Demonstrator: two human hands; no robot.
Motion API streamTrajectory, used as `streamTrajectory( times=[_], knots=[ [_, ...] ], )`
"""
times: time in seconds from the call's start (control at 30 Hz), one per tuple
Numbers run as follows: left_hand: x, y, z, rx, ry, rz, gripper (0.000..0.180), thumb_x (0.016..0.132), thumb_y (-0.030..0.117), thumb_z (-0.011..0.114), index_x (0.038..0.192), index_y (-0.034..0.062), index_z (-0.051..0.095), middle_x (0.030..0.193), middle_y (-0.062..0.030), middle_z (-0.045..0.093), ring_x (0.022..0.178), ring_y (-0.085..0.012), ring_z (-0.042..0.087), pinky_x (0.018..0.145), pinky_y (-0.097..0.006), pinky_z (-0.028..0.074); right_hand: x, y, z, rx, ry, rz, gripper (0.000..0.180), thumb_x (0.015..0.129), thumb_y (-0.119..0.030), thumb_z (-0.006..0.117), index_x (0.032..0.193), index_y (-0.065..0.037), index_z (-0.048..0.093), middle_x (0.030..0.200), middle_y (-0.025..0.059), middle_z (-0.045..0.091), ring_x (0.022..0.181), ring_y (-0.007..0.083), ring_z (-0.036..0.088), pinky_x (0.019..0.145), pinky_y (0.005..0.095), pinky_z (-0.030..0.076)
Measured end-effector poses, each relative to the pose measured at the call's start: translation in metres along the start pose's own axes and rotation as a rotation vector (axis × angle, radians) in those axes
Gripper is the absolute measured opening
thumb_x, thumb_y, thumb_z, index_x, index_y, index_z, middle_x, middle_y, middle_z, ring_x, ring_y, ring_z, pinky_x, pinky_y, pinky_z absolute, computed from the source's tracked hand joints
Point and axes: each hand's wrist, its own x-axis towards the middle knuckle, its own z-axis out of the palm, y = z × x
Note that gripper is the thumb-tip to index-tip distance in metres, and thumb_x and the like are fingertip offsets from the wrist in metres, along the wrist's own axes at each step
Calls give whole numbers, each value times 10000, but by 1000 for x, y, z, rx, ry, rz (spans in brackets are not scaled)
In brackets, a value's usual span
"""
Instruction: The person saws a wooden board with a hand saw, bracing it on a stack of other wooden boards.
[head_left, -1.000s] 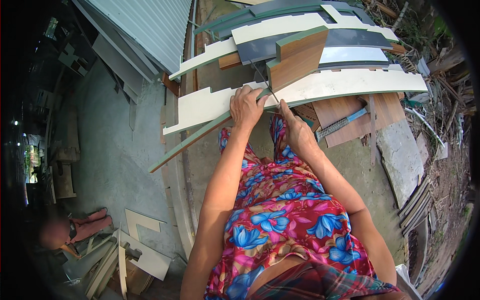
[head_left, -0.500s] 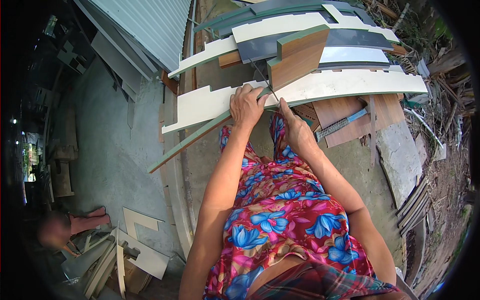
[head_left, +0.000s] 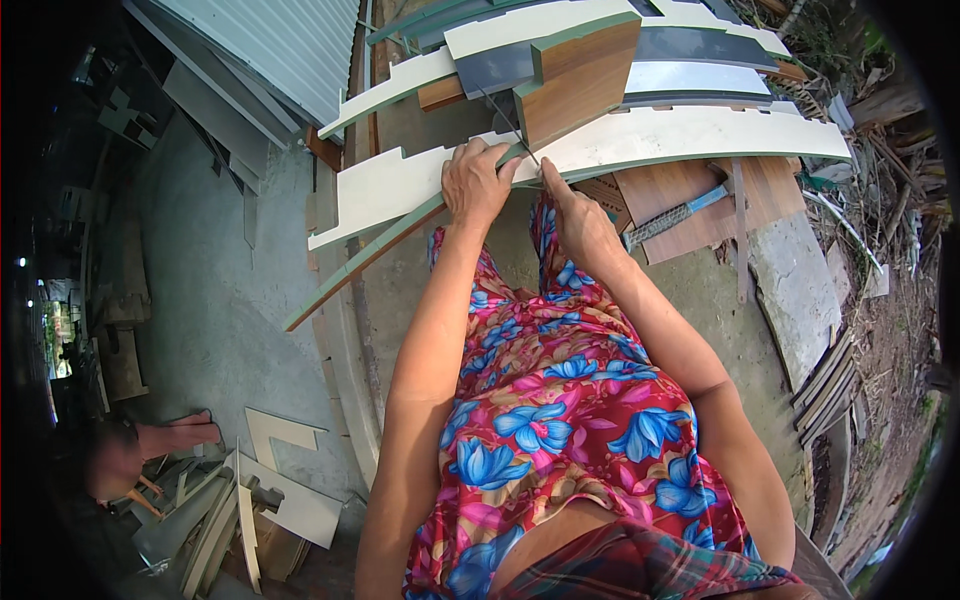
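Note:
My left hand [head_left: 475, 185] is closed around a long narrow strip [head_left: 370, 258] with a green edge and brown side, slanting down to the left. Its upper end meets a notched wood-grain board [head_left: 580, 90] with green edges; whether the two are one piece I cannot tell. A thin, dark, blade-like tool [head_left: 507, 118] crosses the edge where they meet. Its near end is in the closed fingers of my right hand [head_left: 585, 225], just right of my left. Beneath lies a long white board [head_left: 690, 138] with stepped cut-outs.
Several white and dark-grey boards [head_left: 720, 48] lie beyond, under the wood-grain board. A hammer [head_left: 680, 215] with a blue-grey handle rests on a brown panel [head_left: 770, 195] to the right. Offcuts [head_left: 300, 510] are piled at lower left, where another person [head_left: 125, 460] sits.
The view has shifted, so the boards and my hands appear slightly higher and further left. Both hands keep their grips by the board's edge.

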Motion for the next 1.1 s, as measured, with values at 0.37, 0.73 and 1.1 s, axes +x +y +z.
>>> streamTrajectory(
  times=[0.37, 0.73, 1.1],
  knots=[
    [1, 4, 2, 13, 15, 55, 271, 778, 285, 793, 983, 108, 768, 918, -87, 671, 919, -308, 637, 776, -426, 491, -21, 1, -11, 9, -62, 55, 750, 846, 31, 529, 1545, -119, 304, 1025, 313, 639, 951, 474, 640, 818, 506, 512],
    [19, 42, 14, -63, 82, 144, 255, 783, 268, 784, 962, 90, 752, 863, -61, 644, 878, -285, 626, 726, -425, 456, -30, 17, -34, 60, 73, 113, 645, 904, 11, 480, 1515, -170, 385, 996, 294, 647, 944, 472, 646, 821, 515, 512],
    [66, 108, 78, -112, -82, 279, 268, 766, 304, 788, 968, 129, 770, 879, -67, 659, 885, -293, 631, 741, -444, 450, -31, 57, -88, 73, 209, 308, 557, 976, -37, 443, 1521, -134, 380, 893, 325, 618, 864, 462, 654, 777, 458, 501]
  ],
)
